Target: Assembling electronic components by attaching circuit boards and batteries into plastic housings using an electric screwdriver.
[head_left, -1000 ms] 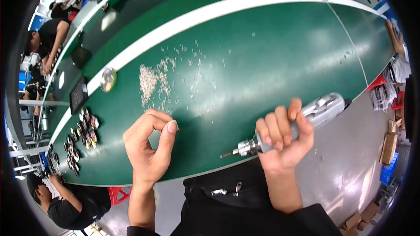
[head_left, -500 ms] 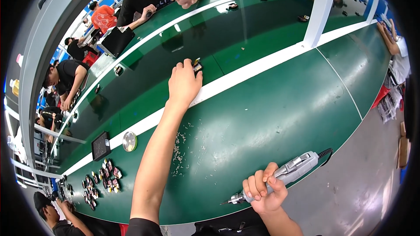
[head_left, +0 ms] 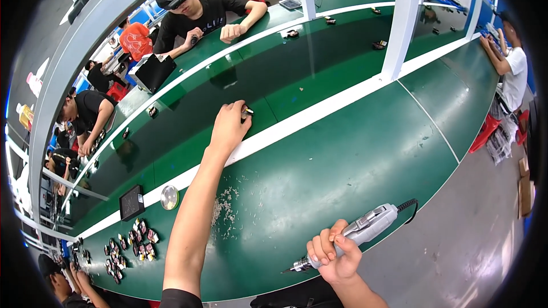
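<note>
My left hand [head_left: 228, 130] reaches over the white rail onto the dark green conveyor belt. Its thumb and fingers pinch a small black part [head_left: 248, 112] with a light patch, mostly covered by the fingers. Near the table's front edge, my right hand [head_left: 335, 252] is wrapped round a grey electric screwdriver [head_left: 374, 221]. The bit points left, just over the green tabletop [head_left: 319, 194], and a black cord leaves the other end. Many tiny pale slivers [head_left: 227, 208] lie scattered beside my left forearm.
Several small black parts [head_left: 142, 239] are grouped on the table at left. By the white rail [head_left: 308, 117] stand a black tray [head_left: 132, 202] and a round clear dish [head_left: 169, 197]. A white post [head_left: 404, 28] rises at right. Across the belt sit co-workers.
My left hand has closed its fingers round the small black part on the belt. The right hand still grips the screwdriver. The view has shifted slightly; a co-worker opposite has lowered a raised hand.
</note>
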Demonstrator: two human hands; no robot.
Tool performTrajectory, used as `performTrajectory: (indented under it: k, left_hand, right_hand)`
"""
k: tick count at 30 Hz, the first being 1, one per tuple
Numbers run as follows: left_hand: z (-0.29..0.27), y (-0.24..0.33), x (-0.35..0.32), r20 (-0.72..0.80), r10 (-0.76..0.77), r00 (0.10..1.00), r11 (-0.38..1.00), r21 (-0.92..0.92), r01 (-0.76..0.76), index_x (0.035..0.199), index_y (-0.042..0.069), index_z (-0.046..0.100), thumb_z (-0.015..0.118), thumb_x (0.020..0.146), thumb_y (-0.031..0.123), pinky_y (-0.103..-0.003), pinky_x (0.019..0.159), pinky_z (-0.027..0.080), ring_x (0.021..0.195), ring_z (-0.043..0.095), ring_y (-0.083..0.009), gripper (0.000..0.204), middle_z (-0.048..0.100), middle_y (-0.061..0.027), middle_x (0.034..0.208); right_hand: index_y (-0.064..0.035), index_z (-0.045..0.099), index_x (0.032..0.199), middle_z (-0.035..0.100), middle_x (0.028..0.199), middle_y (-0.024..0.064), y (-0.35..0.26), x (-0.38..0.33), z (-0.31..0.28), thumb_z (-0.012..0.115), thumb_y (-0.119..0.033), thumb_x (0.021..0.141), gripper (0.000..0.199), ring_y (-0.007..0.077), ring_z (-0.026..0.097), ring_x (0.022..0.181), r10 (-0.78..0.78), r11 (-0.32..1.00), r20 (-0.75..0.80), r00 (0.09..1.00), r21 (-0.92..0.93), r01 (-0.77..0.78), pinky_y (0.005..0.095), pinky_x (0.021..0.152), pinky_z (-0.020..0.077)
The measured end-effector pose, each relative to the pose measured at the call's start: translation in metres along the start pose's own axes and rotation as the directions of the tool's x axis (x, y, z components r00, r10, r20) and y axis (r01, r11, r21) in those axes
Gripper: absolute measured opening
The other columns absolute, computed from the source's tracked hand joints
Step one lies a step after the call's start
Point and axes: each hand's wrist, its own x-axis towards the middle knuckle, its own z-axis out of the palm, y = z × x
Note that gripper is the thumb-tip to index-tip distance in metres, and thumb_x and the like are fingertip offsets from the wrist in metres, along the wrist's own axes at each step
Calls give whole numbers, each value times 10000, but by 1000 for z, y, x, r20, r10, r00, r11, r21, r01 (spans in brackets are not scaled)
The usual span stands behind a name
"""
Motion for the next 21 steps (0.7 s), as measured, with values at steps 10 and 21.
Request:
performTrajectory:
  k: [10, 21]
  left_hand:
    - [-98, 89, -193, 279, 467, 839, 883, -104, -457, 1232, 108, 589, 654, 705, 4, -402, 862, 483, 1054, 557, -326, 541, 572, -141, 1182]
    - [-106, 93, -311, 242, 328, 913, 940, -180, -290, 1133, -74, 600, 623, 674, -35, -385, 848, 521, 1068, 595, -321, 461, 586, -190, 1225]
  right_hand:
    - [-93, 505, 859, 386, 533, 0, -5, -11, -8, 525, -182, 899, 100, 119, 384, 455, -5, 998, 13, 1000, -56, 6, 297, 555, 386]
    - [-98, 499, 852, 390, 523, -10, 18, -27, 3, 489, -173, 900, 90, 108, 393, 440, 68, 995, -14, 998, -74, -69, 293, 518, 381]
